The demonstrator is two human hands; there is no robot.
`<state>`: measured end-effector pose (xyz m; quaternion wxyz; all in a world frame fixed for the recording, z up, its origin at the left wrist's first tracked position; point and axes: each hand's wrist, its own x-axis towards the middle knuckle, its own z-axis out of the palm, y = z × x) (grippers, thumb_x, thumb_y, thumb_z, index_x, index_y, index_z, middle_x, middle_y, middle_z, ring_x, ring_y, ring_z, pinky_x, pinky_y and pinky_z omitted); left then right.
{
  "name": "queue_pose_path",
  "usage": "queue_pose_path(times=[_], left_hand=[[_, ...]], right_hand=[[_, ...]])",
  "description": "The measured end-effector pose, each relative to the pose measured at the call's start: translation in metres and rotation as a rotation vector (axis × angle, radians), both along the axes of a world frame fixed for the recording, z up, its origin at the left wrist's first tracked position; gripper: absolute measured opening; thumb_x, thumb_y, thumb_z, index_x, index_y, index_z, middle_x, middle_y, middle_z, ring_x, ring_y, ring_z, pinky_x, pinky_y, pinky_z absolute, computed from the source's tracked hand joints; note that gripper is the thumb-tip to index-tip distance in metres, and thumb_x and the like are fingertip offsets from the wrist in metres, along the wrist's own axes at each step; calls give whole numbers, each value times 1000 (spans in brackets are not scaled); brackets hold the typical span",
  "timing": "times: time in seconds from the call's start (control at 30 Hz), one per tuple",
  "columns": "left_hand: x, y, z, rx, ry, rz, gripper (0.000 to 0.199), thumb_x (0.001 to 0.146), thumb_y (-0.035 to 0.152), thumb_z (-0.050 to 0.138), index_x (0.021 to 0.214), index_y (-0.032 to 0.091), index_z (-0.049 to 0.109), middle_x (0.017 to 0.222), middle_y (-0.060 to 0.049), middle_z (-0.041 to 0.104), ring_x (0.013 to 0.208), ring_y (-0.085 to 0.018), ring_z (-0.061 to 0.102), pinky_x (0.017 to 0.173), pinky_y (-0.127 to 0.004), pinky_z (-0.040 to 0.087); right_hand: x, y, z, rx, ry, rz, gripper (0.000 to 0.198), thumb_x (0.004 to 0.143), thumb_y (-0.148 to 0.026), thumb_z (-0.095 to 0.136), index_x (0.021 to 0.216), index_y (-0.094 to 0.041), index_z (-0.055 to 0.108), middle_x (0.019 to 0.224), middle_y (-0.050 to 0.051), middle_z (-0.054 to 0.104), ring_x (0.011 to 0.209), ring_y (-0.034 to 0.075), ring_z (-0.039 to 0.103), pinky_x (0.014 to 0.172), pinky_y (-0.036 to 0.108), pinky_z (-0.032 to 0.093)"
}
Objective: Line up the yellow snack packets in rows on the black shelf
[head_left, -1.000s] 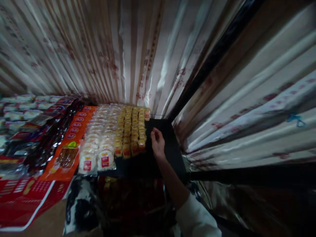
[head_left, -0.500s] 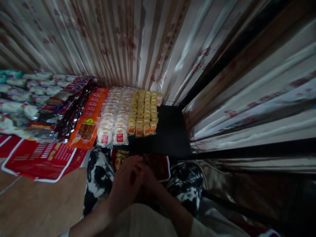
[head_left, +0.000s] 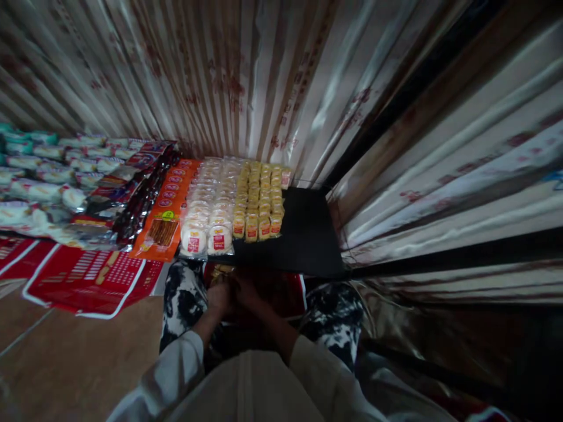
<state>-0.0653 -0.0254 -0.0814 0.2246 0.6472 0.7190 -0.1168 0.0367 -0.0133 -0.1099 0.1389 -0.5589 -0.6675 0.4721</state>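
Head cam has my L hand (head_left: 219, 298) & R hand (head_left: 246, 293) close together at the red bag (head_left: 284, 291) b/w my knees (head_left: 336, 308), by the yellow snack pkgs (head_left: 222, 271); can't tell how open either is or what's held.

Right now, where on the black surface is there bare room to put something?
The black surface lies bare between the yellow packets and the pleated sheet on the right. Left is crowded: white round packets, orange bag, dark packages.

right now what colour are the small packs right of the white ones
The small packs are yellow-gold with red labels; best in the head view.
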Motion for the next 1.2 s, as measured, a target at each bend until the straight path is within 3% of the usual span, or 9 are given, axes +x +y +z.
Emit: queue_pose_path(times=[0.17, 0.27, 0.37, 0.53, 0.7, 0.87, 1.0, 1.1, 1.2], left_hand=[[-1, -8, 13, 97, -60, 44, 31, 84, 11, 36, 108, 14, 55, 117, -17, 54, 80, -21, 66, 67, -33, 51], [-2, -15, 25, 309, -297, 107, 26, 84, 13, 36, 104, 13, 54, 111, -14, 57, 94, -21, 61, 81, -33, 50], [-1, -21, 35, 501, -534, 145, 22, 85, 17, 36, 100, 15, 52, 100, -10, 58, 100, -20, 56, 89, -36, 46], [10, -29, 53, 601, -687, 129, 18, 85, 25, 41, 99, 18, 51, 102, -9, 57, 102, -21, 54, 89, -38, 46], [20, -34, 74, 652, -763, 51, 19, 86, 26, 42, 99, 19, 53, 107, -9, 57, 105, -20, 53, 92, -37, 44], [25, -28, 94, 697, -795, 47, 20, 87, 25, 41, 101, 20, 54, 114, -8, 54, 111, -19, 49, 97, -38, 41], [31, -16, 111, 654, -845, 13, 23, 87, 23, 39, 100, 21, 58, 117, -8, 51, 112, -18, 49, 97, -38, 42], [37, -5, 124, 586, -907, -96, 26, 88, 23, 39, 100, 21, 61, 114, -8, 54, 110, -18, 51, 96, -35, 43], [45, 9, 137, 562, -944, -147, 28, 89, 25, 37, 98, 20, 64, 108, -8, 57, 106, -18, 53, 94, -34, 44]], right_hand=[[24, -11, 9, 18, -2, -207, 36, 83, -16, 41, 114, -19, 59, 117, 7, 62, 111, 20, 55, 99, 34, 38], [40, -11, 19, -27, -19, -337, 36, 86, -24, 41, 117, -16, 57, 121, 10, 59, 116, 21, 52, 102, 36, 35], [51, -10, 33, -35, 135, -416, 38, 85, -36, 45, 117, -19, 57, 125, 9, 56, 121, 22, 47, 104, 39, 33], [61, -16, 61, -170, 525, -543, 46, 78, -55, 51, 104, -18, 63, 107, 9, 66, 100, 25, 61, 85, 39, 49], [74, -24, 80, -222, 678, -596, 47, 66, -56, 64, 93, -17, 64, 93, 7, 70, 88, 24, 64, 80, 37, 50], [94, -25, 90, -225, 634, -558, 36, 72, -50, 60, 88, -18, 63, 87, 5, 69, 83, 22, 64, 76, 36, 51], [109, -14, 106, 83, 475, -529, 33, 74, -43, 59, 98, -20, 62, 95, 5, 67, 89, 20, 63, 84, 36, 49], [119, -4, 124, 246, 399, -393, 40, 73, -35, 63, 111, -24, 60, 104, 5, 66, 96, 20, 60, 88, 36, 47], [126, 5, 141, 178, 414, -222, 32, 74, -34, 62, 104, -24, 66, 99, 4, 68, 92, 20, 62, 85, 35, 48]])
